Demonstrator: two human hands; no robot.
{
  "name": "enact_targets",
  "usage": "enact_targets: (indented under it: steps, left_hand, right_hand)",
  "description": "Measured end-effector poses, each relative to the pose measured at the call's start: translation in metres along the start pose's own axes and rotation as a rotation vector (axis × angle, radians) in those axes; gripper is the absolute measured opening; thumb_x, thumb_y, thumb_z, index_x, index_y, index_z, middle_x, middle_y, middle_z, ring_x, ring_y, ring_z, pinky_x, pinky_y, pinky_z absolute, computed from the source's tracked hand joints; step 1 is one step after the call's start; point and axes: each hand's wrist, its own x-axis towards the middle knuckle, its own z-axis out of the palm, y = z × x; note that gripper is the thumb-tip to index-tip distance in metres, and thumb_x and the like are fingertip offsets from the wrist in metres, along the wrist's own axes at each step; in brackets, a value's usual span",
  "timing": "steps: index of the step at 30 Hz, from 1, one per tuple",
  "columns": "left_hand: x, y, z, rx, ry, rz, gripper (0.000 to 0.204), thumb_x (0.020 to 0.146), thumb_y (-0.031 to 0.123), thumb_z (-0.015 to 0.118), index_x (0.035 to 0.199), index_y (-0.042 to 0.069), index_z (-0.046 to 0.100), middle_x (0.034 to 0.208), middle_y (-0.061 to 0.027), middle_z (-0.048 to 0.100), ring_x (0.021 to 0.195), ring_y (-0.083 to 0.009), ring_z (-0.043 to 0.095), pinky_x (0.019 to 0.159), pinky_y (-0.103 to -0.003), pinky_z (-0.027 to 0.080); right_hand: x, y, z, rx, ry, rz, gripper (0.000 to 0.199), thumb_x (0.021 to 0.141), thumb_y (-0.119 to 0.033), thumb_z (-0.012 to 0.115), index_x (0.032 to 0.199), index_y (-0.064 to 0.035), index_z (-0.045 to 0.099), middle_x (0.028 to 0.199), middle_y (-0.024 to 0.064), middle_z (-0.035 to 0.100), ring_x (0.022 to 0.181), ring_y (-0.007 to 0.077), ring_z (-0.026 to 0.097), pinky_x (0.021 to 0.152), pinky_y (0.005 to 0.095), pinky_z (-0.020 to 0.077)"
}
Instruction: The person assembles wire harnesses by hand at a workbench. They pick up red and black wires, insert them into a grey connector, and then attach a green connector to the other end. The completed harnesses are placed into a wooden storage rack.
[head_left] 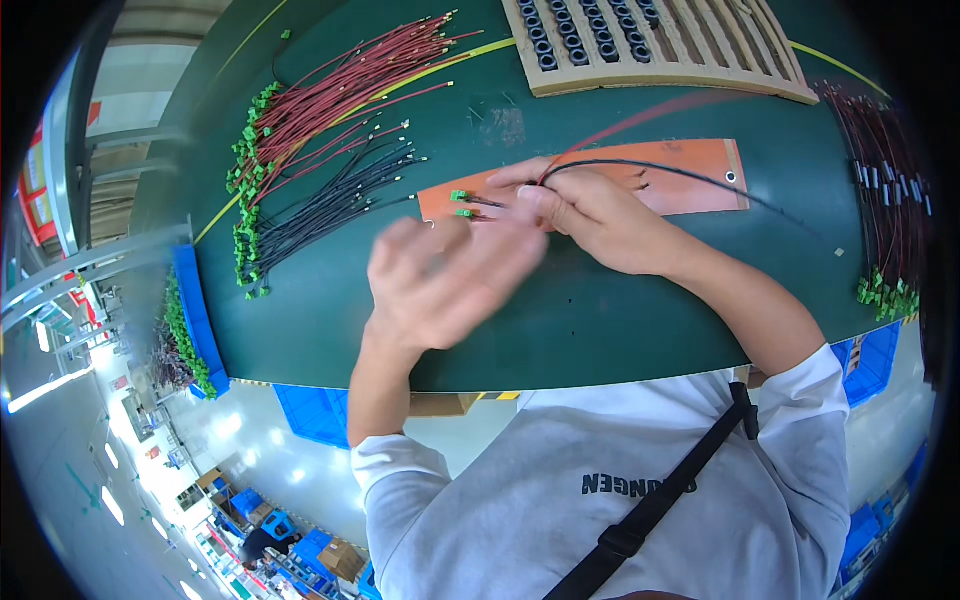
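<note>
My right hand (600,215) is closed, pinching wires between thumb and fingers above an orange mat (690,200). A red wire (630,125) and a black wire (680,170) fan out from it to the right, the red one blurred. Two green connectors (459,197) with short dark leads stick out to the left of my fingers. My left hand (440,275) is beside the right, its fingers bent and smeared by motion. Whether it grips anything I cannot make out.
On the green table's left lie bundles of red wires (350,80) and black wires (340,200) with green connectors. A wooden rack (680,75) holding dark rings stands at the back. Finished-looking wire bundles (885,190) lie at far right; a blue bin (200,310) hugs the left edge.
</note>
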Motion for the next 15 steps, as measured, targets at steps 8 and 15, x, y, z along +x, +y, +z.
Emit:
enact_targets:
  steps: [8, 15]
  left_hand:
    - [0.046, -0.037, 0.005, 0.302, -0.192, 0.282, 0.036, 0.08, 0.016, 0.068, 0.11, -0.001, 0.073, 0.111, -0.0127, 0.07, 0.09, -0.0217, 0.063, 0.077, -0.036, 0.053]
    - [0.029, -0.048, 0.006, 0.276, -0.149, 0.246, 0.042, 0.079, 0.015, 0.066, 0.117, -0.004, 0.072, 0.112, -0.0172, 0.07, 0.084, -0.0242, 0.066, 0.07, -0.036, 0.056]
  right_hand:
    - [-0.005, -0.003, 0.005, -0.192, 0.063, -0.061, 0.03, 0.107, -0.026, 0.051, 0.117, 0.0011, 0.058, 0.101, 0.0236, 0.069, 0.096, 0.0443, 0.066, 0.081, 0.0493, 0.0516]
    - [-0.006, -0.005, 0.008, -0.096, 0.097, -0.054, 0.023, 0.105, -0.021, 0.056, 0.117, -0.0026, 0.06, 0.094, 0.0187, 0.069, 0.086, 0.038, 0.067, 0.075, 0.0441, 0.0503]
